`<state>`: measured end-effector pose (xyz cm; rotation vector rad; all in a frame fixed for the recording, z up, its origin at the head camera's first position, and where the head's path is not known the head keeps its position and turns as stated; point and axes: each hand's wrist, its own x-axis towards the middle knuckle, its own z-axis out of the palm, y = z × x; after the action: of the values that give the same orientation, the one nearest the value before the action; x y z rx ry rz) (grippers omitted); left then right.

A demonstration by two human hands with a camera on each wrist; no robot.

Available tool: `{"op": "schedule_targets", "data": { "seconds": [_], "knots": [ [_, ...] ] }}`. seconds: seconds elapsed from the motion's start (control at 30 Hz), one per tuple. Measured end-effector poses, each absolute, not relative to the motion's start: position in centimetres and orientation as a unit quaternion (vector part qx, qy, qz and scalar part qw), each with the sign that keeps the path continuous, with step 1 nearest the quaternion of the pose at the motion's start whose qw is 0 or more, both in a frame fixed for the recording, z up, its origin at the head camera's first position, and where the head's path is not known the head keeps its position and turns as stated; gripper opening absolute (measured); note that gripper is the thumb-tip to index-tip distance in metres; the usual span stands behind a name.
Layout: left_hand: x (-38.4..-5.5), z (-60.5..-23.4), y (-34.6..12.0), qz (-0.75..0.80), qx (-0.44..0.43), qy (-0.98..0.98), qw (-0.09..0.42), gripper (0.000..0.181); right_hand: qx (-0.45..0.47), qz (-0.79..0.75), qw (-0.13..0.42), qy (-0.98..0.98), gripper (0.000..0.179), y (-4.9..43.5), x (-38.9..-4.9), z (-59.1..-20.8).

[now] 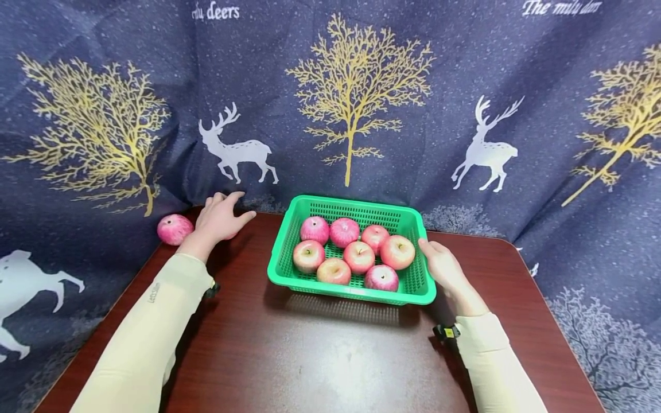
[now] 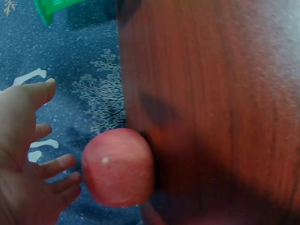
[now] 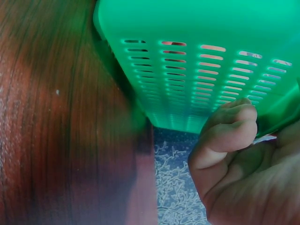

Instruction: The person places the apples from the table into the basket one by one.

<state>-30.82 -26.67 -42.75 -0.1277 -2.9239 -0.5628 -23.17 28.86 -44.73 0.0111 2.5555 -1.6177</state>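
A green plastic basket with several red and yellowish apples in it stands at the back middle of the table. My right hand is at its right rim, fingers curled against the slotted side wall in the right wrist view. Off to the left, my left hand is held with fingers spread and nothing gripped. Just beside its fingertips in the left wrist view is a red apple, mostly hidden under the hand from above. Another red apple lies left of that wrist.
The dark reddish-brown table ends at the back against a blue cloth printed with deer and trees. Black straps circle both wrists over pale sleeves.
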Motion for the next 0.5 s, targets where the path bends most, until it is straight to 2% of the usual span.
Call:
{"op": "schedule_targets", "data": {
  "seconds": [0.5],
  "knots": [
    [-30.7, -44.2, -27.1, -0.149, -0.031, -0.986, 0.063, 0.079, 0.006, -0.519, 0.056, 0.853, 0.064, 29.0, -23.1, -44.7]
  ]
}}
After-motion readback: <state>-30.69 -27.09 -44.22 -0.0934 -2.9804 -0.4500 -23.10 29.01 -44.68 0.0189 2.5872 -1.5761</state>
